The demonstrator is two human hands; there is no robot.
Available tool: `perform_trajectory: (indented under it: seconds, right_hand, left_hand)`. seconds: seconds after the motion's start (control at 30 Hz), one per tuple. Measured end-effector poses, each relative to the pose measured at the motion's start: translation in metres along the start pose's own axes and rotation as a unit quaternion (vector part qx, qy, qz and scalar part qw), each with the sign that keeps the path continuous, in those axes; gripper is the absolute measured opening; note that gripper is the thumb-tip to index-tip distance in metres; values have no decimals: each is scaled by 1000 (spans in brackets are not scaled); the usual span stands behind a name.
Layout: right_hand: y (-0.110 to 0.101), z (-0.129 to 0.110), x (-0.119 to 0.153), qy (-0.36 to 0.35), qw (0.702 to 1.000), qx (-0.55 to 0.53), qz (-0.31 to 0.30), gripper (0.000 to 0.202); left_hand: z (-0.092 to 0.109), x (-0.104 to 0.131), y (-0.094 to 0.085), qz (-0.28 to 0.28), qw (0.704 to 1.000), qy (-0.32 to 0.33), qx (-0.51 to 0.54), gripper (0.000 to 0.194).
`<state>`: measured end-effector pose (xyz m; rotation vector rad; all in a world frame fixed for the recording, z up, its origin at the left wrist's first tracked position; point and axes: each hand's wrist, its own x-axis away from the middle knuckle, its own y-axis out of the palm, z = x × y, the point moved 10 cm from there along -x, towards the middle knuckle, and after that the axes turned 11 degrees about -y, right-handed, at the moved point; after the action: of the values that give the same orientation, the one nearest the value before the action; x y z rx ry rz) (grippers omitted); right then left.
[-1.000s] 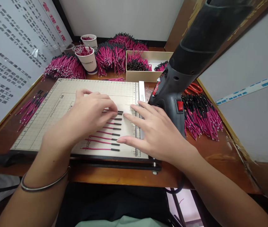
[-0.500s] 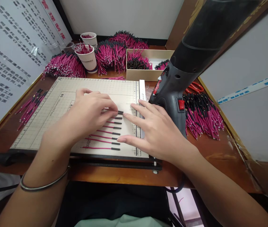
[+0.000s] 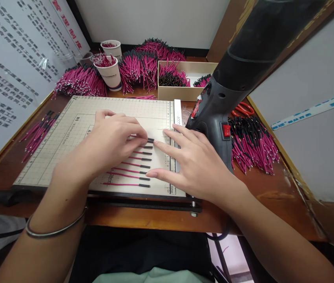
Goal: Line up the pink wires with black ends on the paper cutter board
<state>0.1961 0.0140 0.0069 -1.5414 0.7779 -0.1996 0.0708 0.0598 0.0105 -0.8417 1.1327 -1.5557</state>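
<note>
On the cream board with printed grid lines (image 3: 157, 118) lie several pink wires with black sleeve ends (image 3: 130, 174), laid in a column of roughly parallel rows. My left hand (image 3: 116, 135) is over the upper part of the column, thumb and index finger pinched on the topmost wire (image 3: 150, 140), whose black end sticks out to the right. My right hand (image 3: 188, 157) has its fingers spread over the board's right edge. Its index fingertip is at the tip of that black end, and its thumb is beside a lower wire's end. It holds nothing.
A black heat gun (image 3: 214, 114) stands just right of my right hand. Behind the board are paper cups (image 3: 109, 74), wire heaps (image 3: 140, 67) and an open box (image 3: 184, 93). More wires (image 3: 252, 141) and red-handled pliers (image 3: 245, 109) lie at right, another bunch (image 3: 41, 131) at left.
</note>
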Motion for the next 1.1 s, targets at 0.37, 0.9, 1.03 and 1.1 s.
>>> perform_trajectory:
  seconds: [0.37,0.9,1.03,1.1]
  right_hand:
    - [-1,0,1,-1,1000,-9,10,64]
    - [-4,2,1,-5,999,-19,40,72]
    - [-4,2,0,-3,999,-16,40,70]
    - [-3,2,0,0,999,-16,36,70]
  left_hand:
    - [2,1,-1,9,1000,6,10,32]
    - [0,-5,-6,-1,999,-31,7,37]
    - [2,-10,-6,-8,999,-28,-18,38]
    - [2,-13,-5,-14,999,-27,-30,39]
